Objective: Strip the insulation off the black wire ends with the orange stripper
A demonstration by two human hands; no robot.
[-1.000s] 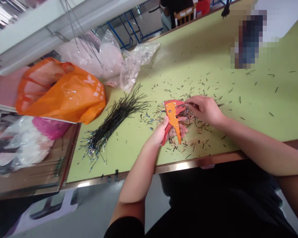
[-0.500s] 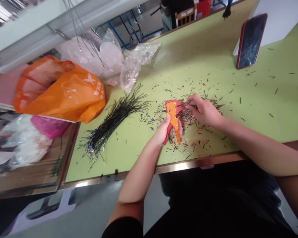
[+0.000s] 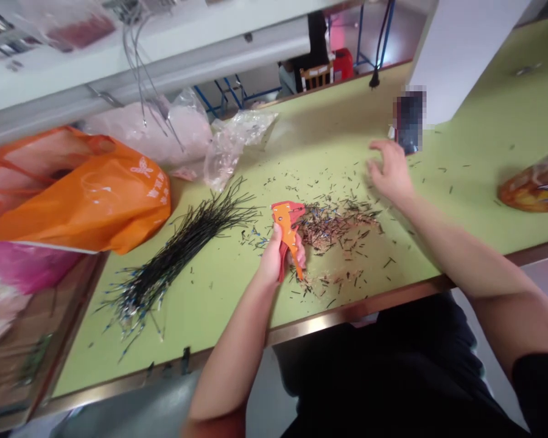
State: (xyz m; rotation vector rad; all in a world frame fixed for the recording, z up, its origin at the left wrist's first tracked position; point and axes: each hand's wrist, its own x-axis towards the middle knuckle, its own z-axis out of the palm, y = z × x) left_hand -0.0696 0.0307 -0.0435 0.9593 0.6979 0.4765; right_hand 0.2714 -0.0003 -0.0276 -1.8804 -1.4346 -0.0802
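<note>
My left hand [image 3: 270, 258] is wrapped round the handles of an orange and red wire stripper [image 3: 282, 220], its jaws pointing right over the table. Off to the right, my right hand [image 3: 394, 175] is raised with fingers apart and nothing visible in them. It is just in front of a phone [image 3: 410, 125] that leans upright and is partly blurred out. Short black wire scraps [image 3: 333, 225] and copper-coloured bits lie heaped beside the stripper. Left of my left hand lies a long bundle of black wires [image 3: 178, 252], with blue and silvery ends toward me.
An orange bag [image 3: 114, 194] and clear plastic bags [image 3: 235, 143] occupy the back left, below a shelf [image 3: 173, 73]. A white post [image 3: 466, 55] rises behind the phone. At the right is a packaged item [image 3: 536, 185]. A person [image 3: 308, 52] sits beyond the table.
My right hand has left the stripper's jaws and moved right and away from me, to near the phone, its fingers now apart. My left hand still grips the stripper. The view has shifted.
</note>
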